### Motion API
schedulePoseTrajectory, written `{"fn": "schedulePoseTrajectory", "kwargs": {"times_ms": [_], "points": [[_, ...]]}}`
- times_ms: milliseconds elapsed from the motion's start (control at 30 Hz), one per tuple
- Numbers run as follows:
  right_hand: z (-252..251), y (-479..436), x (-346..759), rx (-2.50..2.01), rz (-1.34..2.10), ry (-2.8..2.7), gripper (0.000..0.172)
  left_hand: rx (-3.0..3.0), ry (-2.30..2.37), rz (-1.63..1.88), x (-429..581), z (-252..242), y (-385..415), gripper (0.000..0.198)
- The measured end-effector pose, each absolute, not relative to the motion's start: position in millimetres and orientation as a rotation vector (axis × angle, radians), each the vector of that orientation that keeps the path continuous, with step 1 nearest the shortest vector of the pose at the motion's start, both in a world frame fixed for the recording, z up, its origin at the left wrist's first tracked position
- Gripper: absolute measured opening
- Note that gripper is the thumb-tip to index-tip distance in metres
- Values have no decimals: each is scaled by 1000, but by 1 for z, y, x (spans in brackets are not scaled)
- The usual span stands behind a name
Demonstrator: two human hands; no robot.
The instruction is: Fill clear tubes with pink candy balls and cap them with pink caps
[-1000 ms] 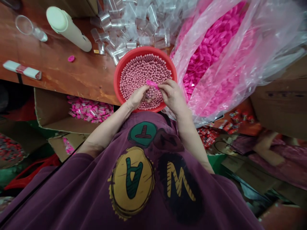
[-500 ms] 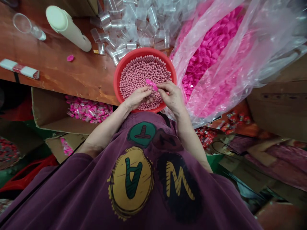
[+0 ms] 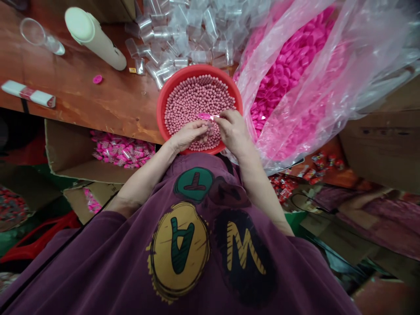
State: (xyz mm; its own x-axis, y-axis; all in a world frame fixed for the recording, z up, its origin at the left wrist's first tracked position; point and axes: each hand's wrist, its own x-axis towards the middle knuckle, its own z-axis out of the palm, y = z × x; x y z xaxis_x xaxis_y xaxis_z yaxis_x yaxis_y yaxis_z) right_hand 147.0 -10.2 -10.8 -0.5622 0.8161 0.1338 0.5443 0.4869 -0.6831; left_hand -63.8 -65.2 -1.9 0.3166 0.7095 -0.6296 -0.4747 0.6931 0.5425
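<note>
A red basin [image 3: 161, 109] full of small pink balls [image 3: 197, 98] stands against my body at the table's edge. Over its near part, my left hand [image 3: 192, 134] is closed, its fingertips around what looks like a small clear plastic tube [image 3: 210, 127], mostly hidden by the fingers. My right hand [image 3: 235, 131] pinches a bright pink plastic cap [image 3: 204, 116] that points left, just above the left fingertips. Whether cap and tube touch, I cannot tell.
Clear plastic tubes [image 3: 197, 35] are heaped behind the basin. An open plastic bag [image 3: 328, 96] of pink caps [image 3: 292, 61] lies at right. Left are a pale bottle [image 3: 101, 48], a loose cap [image 3: 97, 79] and a carton [image 3: 68, 148] of filled pink pieces [image 3: 123, 151].
The pink cap has turned from slanting to nearly level and sits slightly lower. My right fingers have curled round more; my left hand has hardly moved.
</note>
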Motion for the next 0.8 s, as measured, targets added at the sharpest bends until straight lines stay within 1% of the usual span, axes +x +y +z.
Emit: {"fn": "schedulePoseTrajectory", "kwargs": {"times_ms": [100,200,300,400,567,800], "points": [[-8,-11,148,-1222,780,-2130,23,268,948,824,-62,-3,-66,24],[0,-12,144,-1240,919,-1943,22,282,934,855,-62,-3,-64,28],[3,-14,135,-1231,1065,-1831,26,296,936,873,-60,-1,-60,30],[-3,-17,130,-1235,1140,-1762,31,298,936,879,-56,3,-59,27],[-17,-21,134,-1285,1217,-1659,36,305,1013,880,-46,10,-63,16],[-12,-28,140,-1259,1209,-1709,34,266,1001,884,-44,11,-66,18]]}}
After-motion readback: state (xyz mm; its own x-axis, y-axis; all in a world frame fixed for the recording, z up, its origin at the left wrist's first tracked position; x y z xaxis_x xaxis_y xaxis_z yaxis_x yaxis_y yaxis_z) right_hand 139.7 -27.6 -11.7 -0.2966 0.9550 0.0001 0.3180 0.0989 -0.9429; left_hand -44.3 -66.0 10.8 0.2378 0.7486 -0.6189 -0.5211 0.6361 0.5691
